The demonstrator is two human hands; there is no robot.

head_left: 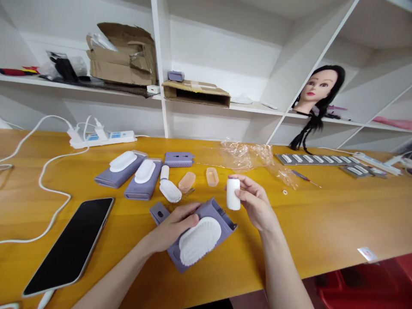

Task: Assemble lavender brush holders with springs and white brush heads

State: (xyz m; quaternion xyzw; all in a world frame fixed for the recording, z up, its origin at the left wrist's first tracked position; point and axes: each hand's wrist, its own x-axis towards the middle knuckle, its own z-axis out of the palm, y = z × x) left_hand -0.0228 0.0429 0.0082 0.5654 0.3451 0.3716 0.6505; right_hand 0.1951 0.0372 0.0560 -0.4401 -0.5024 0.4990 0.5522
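My left hand (pixel 175 225) is closed round a purple plastic housing (pixel 209 210), tilted above the table, with a white oval ribbed piece (pixel 201 240) on its face. The housing's end nearest my right hand is open and dark inside. Between thumb and fingers, my right hand (pixel 255 199) pinches a white ribbed cylinder (pixel 233 194) upright, just apart from that open end. Another purple part (pixel 158 212) shows behind my left hand; whether it joins the housing I cannot tell. A white oval piece with a short cylinder (pixel 170 191) lies beyond.
Two purple housings (pixel 138 190) with white ovals lie at the left, near a purple cover (pixel 178 159) and peach trays (pixel 212 176). A large black-screened tablet (pixel 71 244), power strip (pixel 119 137), clear plastic wrap (pixel 244 155), screwdriver (pixel 301 175) and mannequin head (pixel 317 88) surround the work.
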